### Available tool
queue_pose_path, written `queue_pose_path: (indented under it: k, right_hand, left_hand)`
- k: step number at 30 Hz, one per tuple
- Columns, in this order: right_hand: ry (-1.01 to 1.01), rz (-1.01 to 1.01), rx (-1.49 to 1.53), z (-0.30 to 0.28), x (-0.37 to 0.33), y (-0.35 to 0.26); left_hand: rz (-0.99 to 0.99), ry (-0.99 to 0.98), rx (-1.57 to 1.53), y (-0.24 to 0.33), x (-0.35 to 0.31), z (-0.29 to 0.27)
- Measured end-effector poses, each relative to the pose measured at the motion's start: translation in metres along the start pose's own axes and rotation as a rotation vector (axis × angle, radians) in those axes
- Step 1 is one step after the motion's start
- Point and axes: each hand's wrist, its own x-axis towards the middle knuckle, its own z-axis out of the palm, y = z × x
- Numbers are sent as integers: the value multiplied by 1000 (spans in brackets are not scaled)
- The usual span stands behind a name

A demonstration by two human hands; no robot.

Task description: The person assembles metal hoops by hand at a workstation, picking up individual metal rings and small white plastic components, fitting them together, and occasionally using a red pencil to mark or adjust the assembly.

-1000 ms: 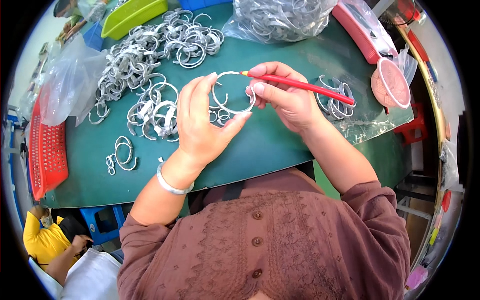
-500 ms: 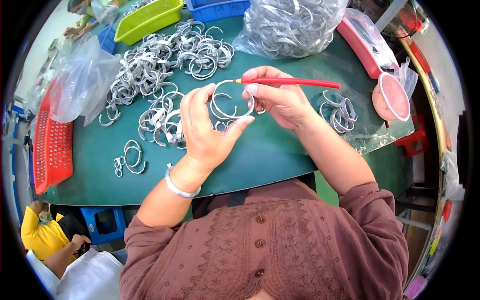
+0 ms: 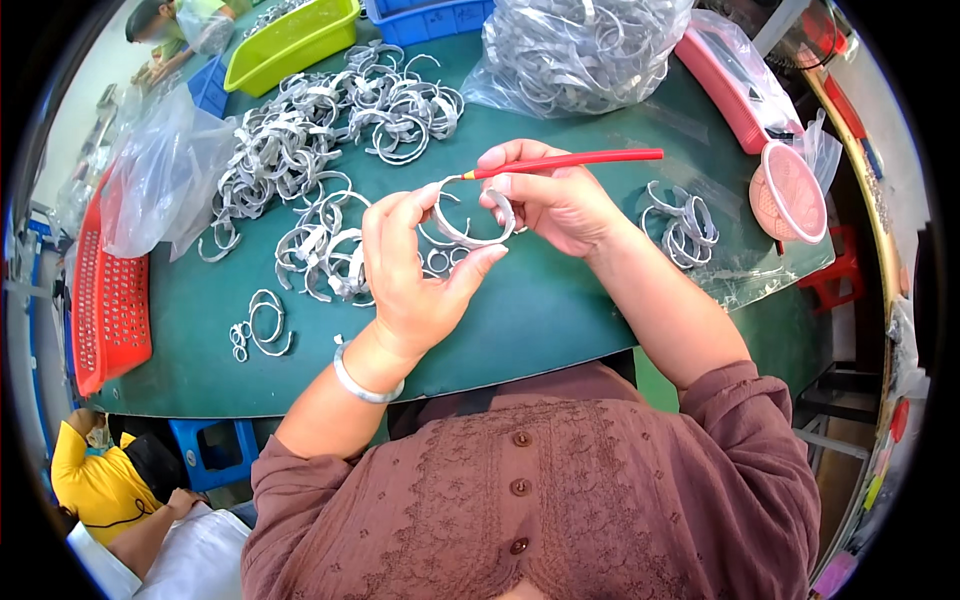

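Note:
In front of me, above the table, my left hand [image 3: 415, 275] pinches a silver-grey open cuff bangle [image 3: 507, 213] between thumb and fingers. My right hand [image 3: 565, 205] grips a slim red pencil-like tool [image 3: 600, 157] with a yellow band near its tip. That tip points left and meets or nearly meets the bangle's upper end near my left fingertips; I cannot tell which. Some right fingers are beside the bangle's right side. Behind it, small silver rings [image 3: 440, 261] lie on the table, partly hidden.
Loose bangles pile up [image 3: 275, 150] at the left of the green table [image 3: 540, 320]; a smaller group [image 3: 685, 228] sits right. A filled plastic bag [image 3: 575, 60], lime tray [image 3: 290, 45], blue bin [image 3: 425, 22], red basket [image 3: 112, 320] and pink basket [image 3: 790, 190] stand around. Other people are at left.
The bangle has turned in my left fingers, showing more of its broad band. The red tool has shifted slightly left and tilted, its far end now higher relative to its tip.

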Motion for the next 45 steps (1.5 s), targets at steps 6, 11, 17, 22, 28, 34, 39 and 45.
queue_pose_path:
  k: [6, 11, 17, 22, 28, 34, 39, 45]
  right_hand:
    - [-5, -9, 5, -1, -1, 2]
    - [0, -30, -22, 0, -2, 4]
    - [-30, -20, -28, -4, -3, 5]
    - [-29, -39, -37, -5, -3, 6]
    - [-53, -54, -10, -6, -2, 7]
    - [-136, -58, 4, -6, -5, 9]
    - [-102, -163, 14, 4, -7, 13]
    - [-77, -266, 11, 1, -8, 11]
  left_hand:
    - [66, -3, 70, 1, -1, -1]
    - [62, -14, -21, -1, -1, 1]
    - [58, -19, -133, -7, -4, 7]
    - [68, -28, -126, -6, -4, 6]
    - [91, 21, -117, -8, -4, 4]
    - [66, 159, -172, -14, -5, 6]
    - [19, 141, -280, -16, -8, 10]
    - [-124, 49, -387, -18, -9, 11]
